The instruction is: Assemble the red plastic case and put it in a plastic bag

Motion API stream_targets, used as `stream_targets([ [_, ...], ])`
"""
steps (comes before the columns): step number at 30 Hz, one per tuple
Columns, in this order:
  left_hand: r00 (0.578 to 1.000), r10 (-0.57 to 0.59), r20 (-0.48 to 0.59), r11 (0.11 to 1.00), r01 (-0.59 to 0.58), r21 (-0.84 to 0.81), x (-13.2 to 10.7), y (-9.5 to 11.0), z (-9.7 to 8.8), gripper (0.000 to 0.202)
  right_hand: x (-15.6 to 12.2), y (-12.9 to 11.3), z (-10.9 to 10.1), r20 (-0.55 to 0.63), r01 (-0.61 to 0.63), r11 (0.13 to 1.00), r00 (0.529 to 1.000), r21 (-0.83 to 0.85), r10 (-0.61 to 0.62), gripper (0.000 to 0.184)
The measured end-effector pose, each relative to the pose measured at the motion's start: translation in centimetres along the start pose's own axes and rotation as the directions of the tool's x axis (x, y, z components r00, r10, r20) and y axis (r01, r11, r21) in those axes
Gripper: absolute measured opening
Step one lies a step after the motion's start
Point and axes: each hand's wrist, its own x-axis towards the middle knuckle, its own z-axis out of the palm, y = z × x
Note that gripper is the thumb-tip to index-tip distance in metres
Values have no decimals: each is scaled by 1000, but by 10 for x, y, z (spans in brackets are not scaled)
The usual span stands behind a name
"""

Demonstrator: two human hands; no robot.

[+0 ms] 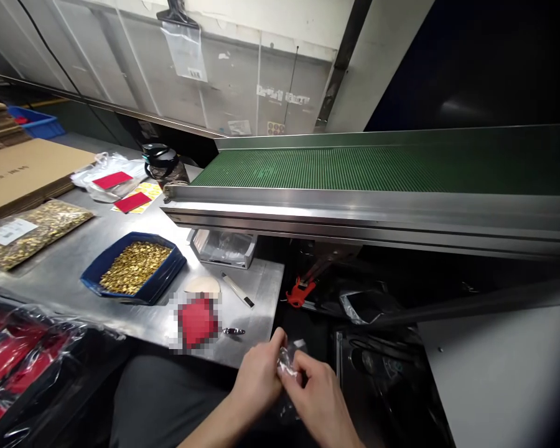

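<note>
My left hand (257, 376) and my right hand (318, 398) meet low in the picture, above my lap and just off the front edge of the steel table (121, 311). Both pinch a small clear plastic bag (287, 364) between thumb and fingers. What is inside the bag is too small to make out. A red card (196, 322), partly blurred, lies on the table a little to the left of my hands, with a small metal clip (234, 331) beside it.
A blue tray of small gold parts (133, 267) sits mid-table. Bags of gold parts (28, 233) and cardboard (23, 168) lie at left, red packs in plastic (14, 354) at the near left. A green conveyor belt (378, 168) runs across the back right.
</note>
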Motion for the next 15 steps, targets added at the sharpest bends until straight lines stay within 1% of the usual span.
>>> stream_targets([
  [1,998,-29,-49,1000,29,2,2,-1,-3,21,-2,-2,1,5,4,999,1000,-45,-4,29],
  [2,991,-62,-122,998,63,2,3,-3,-8,17,-3,-3,2,-5,-1,996,1000,-93,0,26],
  [3,980,-83,-181,997,83,-4,3,-5,-12,15,-3,-5,2,-20,-6,990,1000,-140,3,19],
  [4,973,-89,-211,996,87,-16,1,-7,-16,16,-3,-7,4,-29,-3,983,1000,-184,-3,9],
  [5,978,-78,-195,997,73,-35,-3,-9,-20,17,-1,-10,6,-24,12,976,1000,-218,-18,4],
  [6,985,-65,-161,997,56,-61,-9,-12,-22,18,1,-15,9,-11,30,969,999,-245,-34,8],
  [8,995,-47,-88,994,37,-106,-26,-17,-23,20,7,-29,17,4,45,959,999,-280,-45,3],
  [10,996,-60,-59,991,53,-125,-46,-25,-26,21,13,-46,24,0,31,955,999,-296,-33,25],
  [11,996,-75,-54,989,68,-129,-57,-32,-29,20,16,-54,25,7,34,955,999,-295,-33,33],
  [12,994,-96,-45,987,90,-134,-67,-40,-34,18,18,-62,25,32,54,956,998,-289,-47,34],
  [13,992,-123,-34,983,117,-142,-78,-49,-39,16,19,-70,22,81,97,957,994,-272,-78,29],
  [14,988,-155,-22,977,150,-151,-88,-60,-46,15,20,-77,18,179,174,958,975,-230,-134,17],
  [15,980,-196,-15,968,192,-159,-99,-71,-52,16,21,-85,14,312,267,951,927,-154,-209,5],
])
